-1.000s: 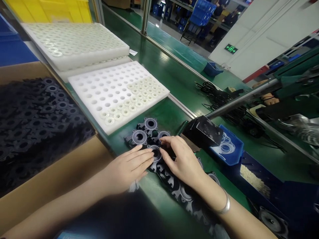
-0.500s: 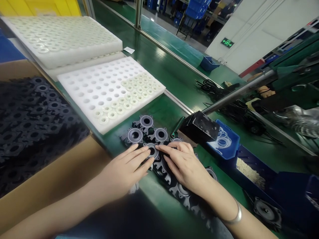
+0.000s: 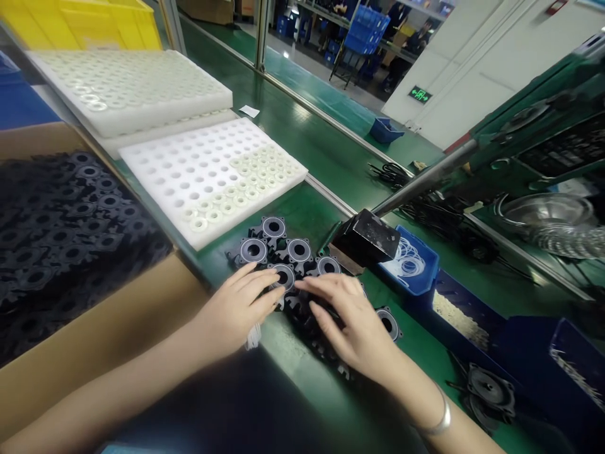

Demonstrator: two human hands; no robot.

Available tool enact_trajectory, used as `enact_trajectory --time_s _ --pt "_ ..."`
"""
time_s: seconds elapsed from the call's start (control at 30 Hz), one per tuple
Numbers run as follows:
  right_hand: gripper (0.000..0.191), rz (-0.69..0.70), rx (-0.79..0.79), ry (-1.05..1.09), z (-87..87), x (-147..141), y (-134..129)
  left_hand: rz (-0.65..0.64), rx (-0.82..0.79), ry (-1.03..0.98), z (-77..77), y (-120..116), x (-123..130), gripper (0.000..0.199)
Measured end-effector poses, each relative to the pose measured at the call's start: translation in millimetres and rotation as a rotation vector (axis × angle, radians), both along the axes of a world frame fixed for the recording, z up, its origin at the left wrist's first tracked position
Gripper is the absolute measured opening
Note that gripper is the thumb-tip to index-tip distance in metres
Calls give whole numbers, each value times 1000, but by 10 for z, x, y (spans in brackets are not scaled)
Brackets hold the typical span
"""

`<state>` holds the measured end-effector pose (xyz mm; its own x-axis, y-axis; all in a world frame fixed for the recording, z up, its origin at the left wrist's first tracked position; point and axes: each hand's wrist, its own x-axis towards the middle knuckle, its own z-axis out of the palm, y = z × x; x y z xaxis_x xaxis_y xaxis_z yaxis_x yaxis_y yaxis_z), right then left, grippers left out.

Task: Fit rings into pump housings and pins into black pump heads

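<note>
My left hand [image 3: 243,306] lies palm down over a black ring-shaped part [image 3: 283,276], its visible fingers stretched out and their tips at the part's left rim. A bunch of thin white rings [image 3: 254,337] hangs from beneath that palm; the fingers around it are hidden. On the other side, my right hand [image 3: 347,315] hovers over neighbouring black parts with its fingers apart and holds nothing visible. The index fingertip comes close to the same part's right edge. Several similar black parts [image 3: 254,250] with pale circular rims stand grouped on the green table, some covered by my right hand.
Left are a cardboard box [image 3: 161,296] of black parts and white foam trays [image 3: 198,236] holding pale rings. A black block [image 3: 366,236], a blue bin of white rings [image 3: 409,261] and another bin of small pale pieces [image 3: 460,318] line the right. A green machine [image 3: 529,120] stands beyond.
The camera view has shifted slightly. My right hand's fingers have lifted and spread a little, uncovering more of the black parts. The bunch beneath my left palm shows more clearly.
</note>
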<state>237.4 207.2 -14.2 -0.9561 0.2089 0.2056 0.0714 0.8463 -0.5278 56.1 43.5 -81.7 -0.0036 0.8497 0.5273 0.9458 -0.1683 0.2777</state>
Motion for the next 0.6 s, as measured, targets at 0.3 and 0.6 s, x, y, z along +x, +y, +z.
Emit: enact_trajectory --time_s 0.3,0.6 --pt "7 68 -485 -24 148 -148 -209 -18 21 -337 296 196 151 28" --pt "20 -58 -718 -79 126 -71 -113 -135 -157 -450 229 224 235 34"
